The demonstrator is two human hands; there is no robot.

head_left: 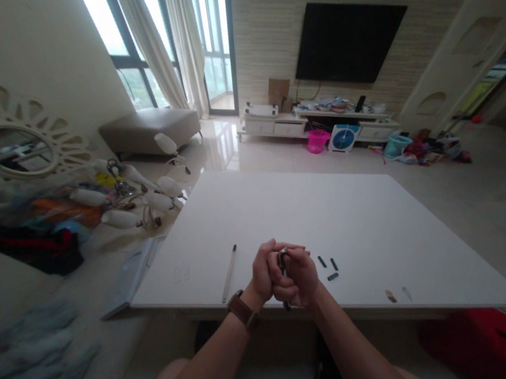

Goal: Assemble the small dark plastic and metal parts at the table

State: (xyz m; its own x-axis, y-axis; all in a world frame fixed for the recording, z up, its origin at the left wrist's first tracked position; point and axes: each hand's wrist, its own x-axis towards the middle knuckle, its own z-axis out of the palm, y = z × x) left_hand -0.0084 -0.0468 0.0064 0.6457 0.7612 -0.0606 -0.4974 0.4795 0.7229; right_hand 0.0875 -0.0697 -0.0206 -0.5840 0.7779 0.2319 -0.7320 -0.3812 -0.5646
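Over the near edge of the white table, my left hand and my right hand are pressed together, fingers wrapped round a dark object with a shiny metal end. Most of it is hidden by the fingers, so its kind cannot be made out. A brown-strapped watch is on my left wrist. Several small dark green cylinders, among them one nearest the edge, lie just right of my right hand. To the left of my hands lies a slim white stick with a dark tip.
The white tabletop spans the middle. Two small flat pieces, one brown and one pale, lie near its front right edge. A lamp with white shades stands beyond the left side. Something red is below the right corner.
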